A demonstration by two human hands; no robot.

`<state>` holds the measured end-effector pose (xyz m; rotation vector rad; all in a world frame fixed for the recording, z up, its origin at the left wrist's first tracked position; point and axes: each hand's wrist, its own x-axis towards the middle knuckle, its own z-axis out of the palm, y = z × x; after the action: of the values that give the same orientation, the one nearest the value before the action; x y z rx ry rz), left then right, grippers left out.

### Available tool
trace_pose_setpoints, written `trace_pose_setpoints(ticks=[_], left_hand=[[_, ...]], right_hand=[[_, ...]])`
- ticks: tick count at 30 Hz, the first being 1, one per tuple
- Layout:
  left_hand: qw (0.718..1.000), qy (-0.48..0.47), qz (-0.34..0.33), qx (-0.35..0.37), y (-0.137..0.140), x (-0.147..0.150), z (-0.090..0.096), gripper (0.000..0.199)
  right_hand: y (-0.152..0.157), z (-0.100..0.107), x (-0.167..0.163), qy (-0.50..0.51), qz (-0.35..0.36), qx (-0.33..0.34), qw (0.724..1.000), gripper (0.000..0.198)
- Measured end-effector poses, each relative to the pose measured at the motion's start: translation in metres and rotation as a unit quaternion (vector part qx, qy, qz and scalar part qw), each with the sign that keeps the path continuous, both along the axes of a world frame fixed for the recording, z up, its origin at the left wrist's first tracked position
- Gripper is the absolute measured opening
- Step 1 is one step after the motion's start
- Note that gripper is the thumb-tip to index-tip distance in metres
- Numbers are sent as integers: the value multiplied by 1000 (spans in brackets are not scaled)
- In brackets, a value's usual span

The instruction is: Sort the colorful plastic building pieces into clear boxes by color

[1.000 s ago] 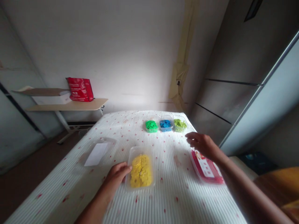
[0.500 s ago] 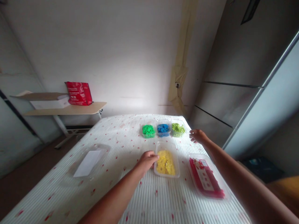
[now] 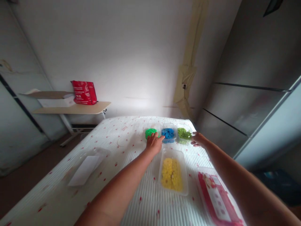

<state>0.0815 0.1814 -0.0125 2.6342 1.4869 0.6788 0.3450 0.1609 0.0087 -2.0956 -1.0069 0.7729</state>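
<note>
Small clear tubs stand in a row at the far side of the table, with green pieces (image 3: 150,132), blue pieces (image 3: 167,133) and lime-green pieces (image 3: 184,134) in them. My left hand (image 3: 154,142) reaches over the front of the green tub, fingers apart, thumb towards the blue tub. At the right edge of the lime-green tub is my right hand (image 3: 198,139), its fingers slightly curled and apart; whether it touches the tub I cannot tell. Nearer to me lies a larger clear container (image 3: 186,182) of yellow flat pieces.
A clear container with pink contents and a printed label (image 3: 217,196) lies at the right edge. On the left is a clear plastic lid with white paper (image 3: 84,171). Beyond stands a side table (image 3: 94,107) with a red bag (image 3: 84,93) and a box (image 3: 56,101).
My left hand has left the yellow container and moved forward to the green tub. My right hand has come closer to the lime-green tub. The view has shifted slightly.
</note>
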Motion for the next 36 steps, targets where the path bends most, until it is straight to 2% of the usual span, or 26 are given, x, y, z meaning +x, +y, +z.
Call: trace_pose_setpoints(ticks=[4, 7, 14, 21, 25, 31, 36], left_hand=[[1000, -13, -1, -9, 14, 7, -14, 21], [1000, -21, -13, -18, 20, -2, -19, 20], [999, 30, -10, -3, 25, -60, -17, 18], [991, 127, 49, 14, 25, -117, -12, 23], [979, 176, 85, 54, 19, -139, -12, 26], [970, 203, 101, 83, 13, -153, -16, 25], [972, 186, 111, 88, 12, -146, -19, 23]], right_hand=[[9, -3, -4, 7, 11, -3, 1000, 66], [13, -4, -12, 17, 28, -4, 999, 65], [23, -4, -54, 36, 79, 3, 996, 61], [38, -4, -103, 19, 132, -11, 991, 61], [46, -7, -119, -14, 143, -17, 990, 60], [50, -8, -116, -73, 148, -19, 986, 55], [41, -9, -129, -84, 175, -27, 981, 52]])
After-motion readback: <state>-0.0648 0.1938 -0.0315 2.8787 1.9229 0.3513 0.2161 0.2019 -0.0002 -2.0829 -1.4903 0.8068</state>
